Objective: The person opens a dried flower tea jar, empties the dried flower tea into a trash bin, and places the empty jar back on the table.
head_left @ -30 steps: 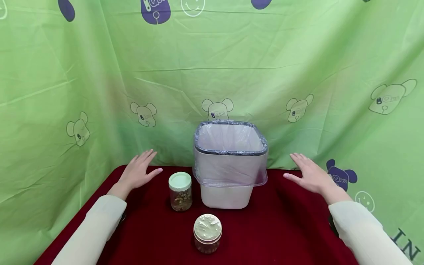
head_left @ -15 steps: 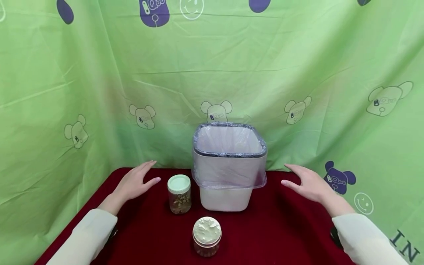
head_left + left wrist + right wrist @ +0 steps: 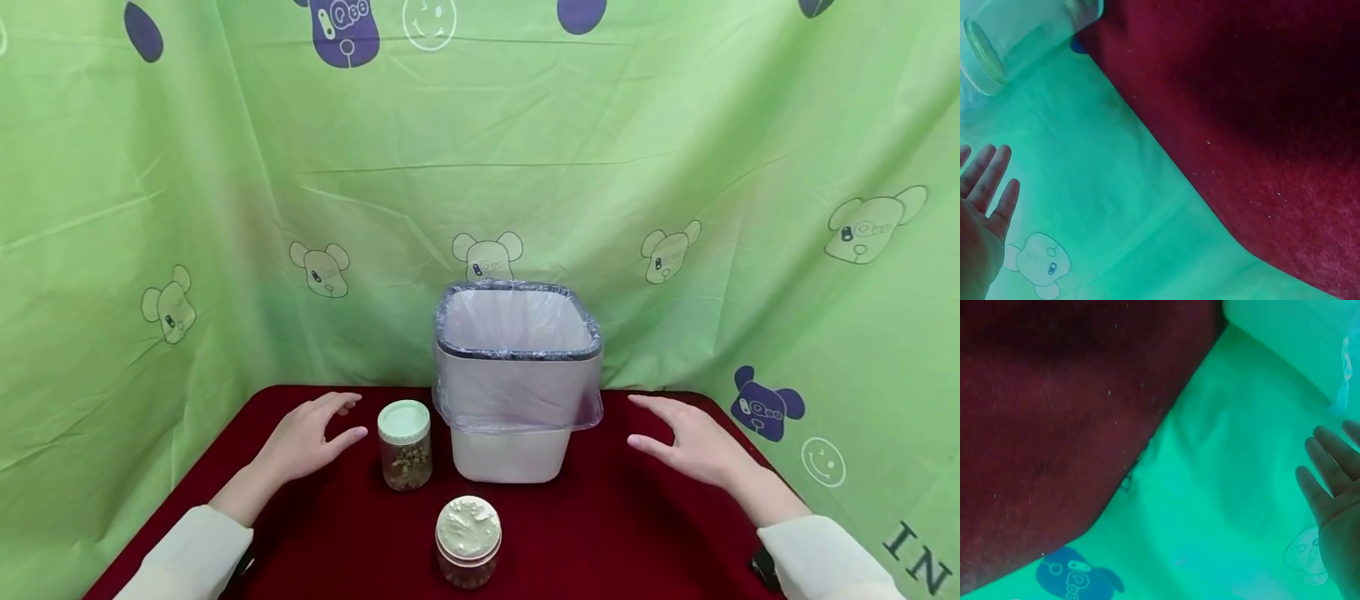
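Observation:
My left hand [image 3: 303,437] hovers over the left side of the table, fingers loosely extended, thumb apart, holding nothing. Nearest to it is a clear jar with a pale green lid [image 3: 405,446], part-filled with small brownish-green pieces. A second jar [image 3: 468,537] stands closer to me; its top is whitish and crinkled, its contents hard to make out. Over the right side, my right hand [image 3: 690,442] is likewise relaxed and touches nothing. Both hands show from the palm side in the wrist views, where the lidded jar [image 3: 1022,44] appears at the left wrist view's top left.
A white bin [image 3: 510,454] with a dark rim and a translucent purplish liner stands at the table's back middle. Dark red cloth [image 3: 585,533] covers the table. A green printed curtain [image 3: 420,200] hangs close behind and on both sides.
Both hands have come down lower and drawn slightly inward, their fingers bending a little more. The head view has tilted slightly upward. The jars and bin stay in place on the table.

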The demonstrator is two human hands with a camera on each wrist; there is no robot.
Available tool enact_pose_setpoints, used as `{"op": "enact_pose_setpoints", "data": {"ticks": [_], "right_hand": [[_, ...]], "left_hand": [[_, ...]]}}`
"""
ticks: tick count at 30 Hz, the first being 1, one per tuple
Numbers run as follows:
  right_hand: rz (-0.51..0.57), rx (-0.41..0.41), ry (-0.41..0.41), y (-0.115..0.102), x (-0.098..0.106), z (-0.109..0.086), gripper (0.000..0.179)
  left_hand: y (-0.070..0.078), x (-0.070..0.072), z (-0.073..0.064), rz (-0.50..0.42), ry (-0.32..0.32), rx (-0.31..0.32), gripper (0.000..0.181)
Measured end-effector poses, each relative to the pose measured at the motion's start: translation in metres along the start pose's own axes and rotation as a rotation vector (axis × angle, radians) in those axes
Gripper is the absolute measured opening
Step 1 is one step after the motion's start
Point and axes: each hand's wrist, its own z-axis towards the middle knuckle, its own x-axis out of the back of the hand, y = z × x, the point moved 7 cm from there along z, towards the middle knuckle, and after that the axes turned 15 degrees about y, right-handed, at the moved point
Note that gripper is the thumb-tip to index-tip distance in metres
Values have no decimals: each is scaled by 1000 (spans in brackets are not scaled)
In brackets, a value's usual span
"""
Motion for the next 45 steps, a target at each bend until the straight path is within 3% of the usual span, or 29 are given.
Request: {"op": "enact_pose_setpoints", "data": {"ticks": [12, 22, 34, 39, 45], "right_hand": [[52, 64, -24, -34, -22, -11, 58], [99, 124, -103, -64, -46, -18, 61], [153, 209, -191, -97, -73, -26, 58], [162, 254, -217, -109, -84, -31, 59], [202, 249, -278, -121, -98, -37, 58]], "left_hand": [[36, -4, -16, -102, 18, -115, 36], [64, -26, -31, -188, -56, -209, 37], [88, -54, -47, -276, -209, -223, 41], [94, -60, -50, -266, -239, -229, 43], [100, -64, -53, -291, -257, -224, 47]]}}
